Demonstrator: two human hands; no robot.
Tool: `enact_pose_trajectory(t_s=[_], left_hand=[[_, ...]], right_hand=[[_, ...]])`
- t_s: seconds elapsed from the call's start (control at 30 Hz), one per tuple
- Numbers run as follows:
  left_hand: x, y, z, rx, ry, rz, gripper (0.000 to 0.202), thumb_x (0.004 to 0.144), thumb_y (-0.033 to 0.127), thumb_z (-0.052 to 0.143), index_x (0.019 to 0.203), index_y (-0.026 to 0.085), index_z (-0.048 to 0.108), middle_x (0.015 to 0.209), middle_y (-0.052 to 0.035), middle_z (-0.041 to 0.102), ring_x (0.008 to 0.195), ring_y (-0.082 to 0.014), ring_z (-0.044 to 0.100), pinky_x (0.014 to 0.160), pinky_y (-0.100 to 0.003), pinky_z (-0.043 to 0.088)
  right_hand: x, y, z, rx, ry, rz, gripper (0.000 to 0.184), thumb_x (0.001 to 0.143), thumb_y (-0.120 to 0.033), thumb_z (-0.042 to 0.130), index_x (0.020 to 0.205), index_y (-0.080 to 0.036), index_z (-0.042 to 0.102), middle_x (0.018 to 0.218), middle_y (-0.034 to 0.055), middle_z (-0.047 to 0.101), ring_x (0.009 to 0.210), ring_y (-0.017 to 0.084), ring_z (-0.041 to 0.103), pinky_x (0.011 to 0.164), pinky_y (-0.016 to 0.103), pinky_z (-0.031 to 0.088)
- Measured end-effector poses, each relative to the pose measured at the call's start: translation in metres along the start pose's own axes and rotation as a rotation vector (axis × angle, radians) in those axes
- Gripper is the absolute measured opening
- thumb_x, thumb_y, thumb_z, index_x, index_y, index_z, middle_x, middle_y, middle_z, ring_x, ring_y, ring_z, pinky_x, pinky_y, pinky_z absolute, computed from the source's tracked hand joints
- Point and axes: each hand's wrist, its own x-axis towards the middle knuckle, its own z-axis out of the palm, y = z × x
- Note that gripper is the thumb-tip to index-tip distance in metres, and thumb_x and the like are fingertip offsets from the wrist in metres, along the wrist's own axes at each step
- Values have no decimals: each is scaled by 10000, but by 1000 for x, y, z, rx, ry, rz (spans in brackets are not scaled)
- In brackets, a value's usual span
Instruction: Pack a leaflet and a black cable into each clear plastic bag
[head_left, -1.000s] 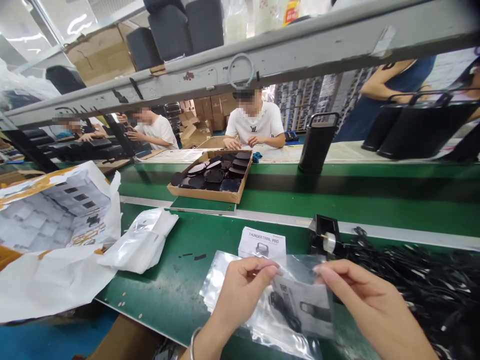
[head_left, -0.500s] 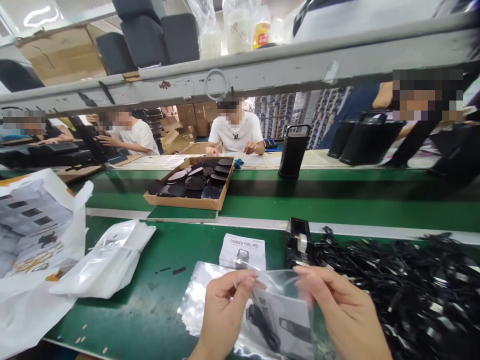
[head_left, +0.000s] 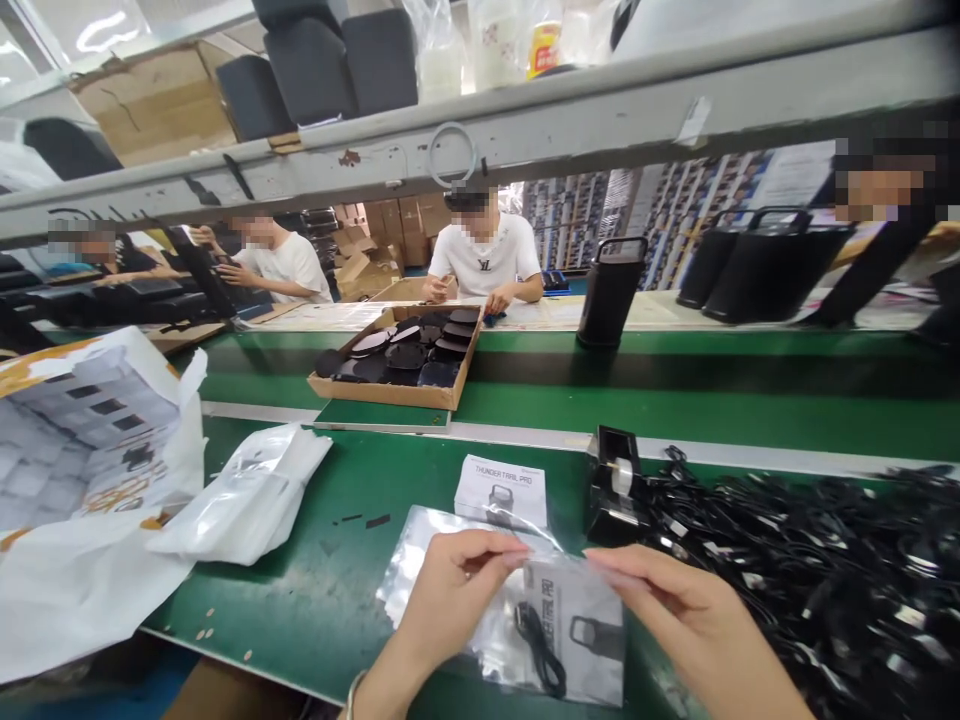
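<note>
- A clear plastic bag (head_left: 559,568), with a coiled black cable (head_left: 541,650) and a printed Thunder Trail Pro leaflet (head_left: 596,610) inside, hangs above a green workbench (head_left: 352,590).
- The left hand (head_left: 450,595) pinches its upper edge between thumb and fingers; the right hand (head_left: 694,605) grips the opposite corner.
- Flat clear bags (head_left: 412,535) lie beneath, beside more leaflets (head_left: 499,487).
- At right, a tape dispenser (head_left: 602,490) stands near heaped black cables (head_left: 825,570).
- Beyond, a co-worker in a white T-shirt (head_left: 487,262) sits behind a shallow cardboard tray (head_left: 382,394).
</note>
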Motion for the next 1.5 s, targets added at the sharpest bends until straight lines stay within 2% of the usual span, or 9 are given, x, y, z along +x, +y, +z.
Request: enact_pose_trajectory(t_s=[0.23, 0.43, 0.6, 0.8, 0.93, 1.13, 1.27, 1.4, 1.5], left_hand=[[-1, -14, 0, -410, -39, -61, 590, 763, 583, 607, 1207, 200, 538, 1077, -119, 681, 975, -247, 635, 856, -358, 468], [1, -23, 22, -204, -105, -184, 357, 665, 457, 749, 725, 124, 634, 631, 6, 570, 591, -108, 502, 567, -217, 380], [1, -21, 23, -306, -4, -166, 292, 669, 388, 757, 700, 127, 629, 592, 35, 545, 569, -83, 457, 560, -192, 360], [0, -28, 24, -460, 94, -175, 281, 623, 362, 804, 698, 134, 658, 600, 20, 604, 579, -85, 501, 572, -184, 384], [0, -35, 28, -499, 157, -168, 267, 640, 354, 797, 758, 136, 699, 670, -17, 678, 638, -113, 564, 629, -204, 431], [3, -41, 29, -464, 196, -158, 270, 667, 365, 773, 788, 132, 712, 679, -28, 696, 648, -123, 591, 628, -204, 445], [4, -40, 29, -465, 211, -150, 268, 693, 372, 754, 792, 131, 693, 674, -24, 688, 646, -120, 593, 615, -196, 445], [6, -39, 28, -486, 232, -155, 281, 693, 369, 756, 822, 134, 671, 705, -31, 698, 654, -126, 602, 619, -205, 454], [6, -39, 28, -483, 235, -159, 307, 693, 382, 752, 840, 129, 659, 705, -39, 697, 652, -136, 608, 617, -217, 459]], right_hand=[[5, 20, -10, -150, -97, -206, 284, 790, -185, 489, 792, -269, 760, 943, 44, 745, 848, 203, 697, 737, 254, 564], [-4, 21, -10, -199, -67, -266, 248, 804, -218, 504, 773, -289, 740, 965, 16, 739, 823, 184, 698, 727, 241, 558], [9, 24, -23, -306, 356, 137, 384, 834, -489, 443, 1065, -244, 628, 848, 49, 717, 602, 187, 651, 597, 301, 528], [42, 33, -25, -348, 246, 340, 376, 687, -584, 550, 666, -226, 662, 720, 55, 659, 492, 215, 589, 630, 413, 457], [50, 36, -17, -125, 235, 401, 332, 647, -537, 619, 728, -218, 651, 556, 8, 609, 452, 208, 602, 524, 368, 502], [32, 37, 0, 180, 337, 373, 412, 637, -576, 619, 807, -201, 621, 1136, 100, 621, 922, 251, 671, 807, 365, 543], [19, 49, 14, -149, 383, 244, 394, 676, -588, 553, 631, -215, 673, 1191, 120, 580, 1165, 301, 520, 891, 376, 485], [12, 60, 12, -382, 382, 218, 371, 618, -553, 537, 562, -215, 676, 1043, 155, 575, 1010, 354, 564, 792, 459, 475], [1, 50, 8, -414, 253, 175, 314, 640, -532, 550, 602, -247, 676, 885, 79, 621, 789, 277, 595, 693, 410, 461]])
